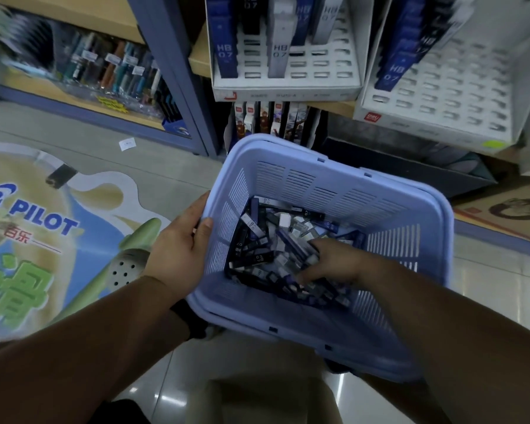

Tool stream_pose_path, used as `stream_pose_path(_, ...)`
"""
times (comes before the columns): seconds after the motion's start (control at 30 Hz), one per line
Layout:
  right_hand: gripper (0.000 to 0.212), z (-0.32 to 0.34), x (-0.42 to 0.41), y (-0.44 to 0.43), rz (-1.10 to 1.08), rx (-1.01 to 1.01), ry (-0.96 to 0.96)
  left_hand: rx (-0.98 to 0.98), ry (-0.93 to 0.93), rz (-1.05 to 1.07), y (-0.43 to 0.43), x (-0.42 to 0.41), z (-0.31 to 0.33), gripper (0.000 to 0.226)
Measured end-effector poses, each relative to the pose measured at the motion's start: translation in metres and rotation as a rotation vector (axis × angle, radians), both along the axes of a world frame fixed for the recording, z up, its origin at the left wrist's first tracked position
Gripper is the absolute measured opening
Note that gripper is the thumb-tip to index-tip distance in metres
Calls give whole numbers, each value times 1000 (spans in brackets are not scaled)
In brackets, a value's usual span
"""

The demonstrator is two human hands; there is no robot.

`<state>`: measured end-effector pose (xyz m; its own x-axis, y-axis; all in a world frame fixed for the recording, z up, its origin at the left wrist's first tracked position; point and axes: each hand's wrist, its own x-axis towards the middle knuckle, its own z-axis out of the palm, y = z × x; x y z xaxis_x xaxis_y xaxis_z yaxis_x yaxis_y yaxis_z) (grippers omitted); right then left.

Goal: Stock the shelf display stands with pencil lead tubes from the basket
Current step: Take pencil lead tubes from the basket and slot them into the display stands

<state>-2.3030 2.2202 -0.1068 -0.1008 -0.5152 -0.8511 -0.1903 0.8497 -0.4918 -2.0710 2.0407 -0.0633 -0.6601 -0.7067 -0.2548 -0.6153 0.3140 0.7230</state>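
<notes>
A light-blue slotted plastic basket (pixel 389 209) fills the middle of the view, with a heap of dark blue, black and grey pencil lead tubes (pixel 254 240) in its bottom. My left hand (pixel 181 243) grips the basket's left rim, thumb inside. Down in the heap, my right hand (pixel 331 261) has its fingers curled round several tubes. On the shelf above stand two white slotted display stands: the left stand (pixel 288 87) holds a few upright HB 0.7 tubes, and the right stand (pixel 441 96) has tubes at its back and many bare slots.
A blue shelf post (pixel 178 71) rises left of the stands, with packed pens (pixel 120 65) on the shelf beyond. Boxed goods (pixel 270 117) sit under the left stand. A Pilot floor sticker (pixel 43 228) covers the tiles at left.
</notes>
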Motion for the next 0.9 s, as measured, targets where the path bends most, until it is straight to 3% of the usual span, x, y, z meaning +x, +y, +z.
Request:
stream_pose_path(0.1, 51, 29, -3, -4, -168, -138, -60, -32, -62, 12, -1, -2, 6, 46)
stream_pose_path(0.2, 49, 66, 0, -11, -309, -266, -77, -165, -77, 103, -1, -8, 24, 52)
stream_pose_path(0.27, 48, 92, 3, -14, -363, -328, -73, -210, 7, 148, 4, -20, 47, 50)
stream_pose_path(0.33, 46, 120, 9, -14, -408, -385, -90, -47, 80, 140, 14, -39, 80, 44)
stream_pose_path(0.47, 44, 179, 21, -2, -414, -480, -128, 566, 205, 38, 44, -69, 138, 29)
stream_pose_path(0.73, 38, 269, 25, 27, -526, -598, -173, 919, 501, -56, 63, -80, 215, 25)
stream_pose_path(0.9, 47, 293, 15, 35, -636, -643, -303, 979, 584, -111, 63, -97, 241, 32)
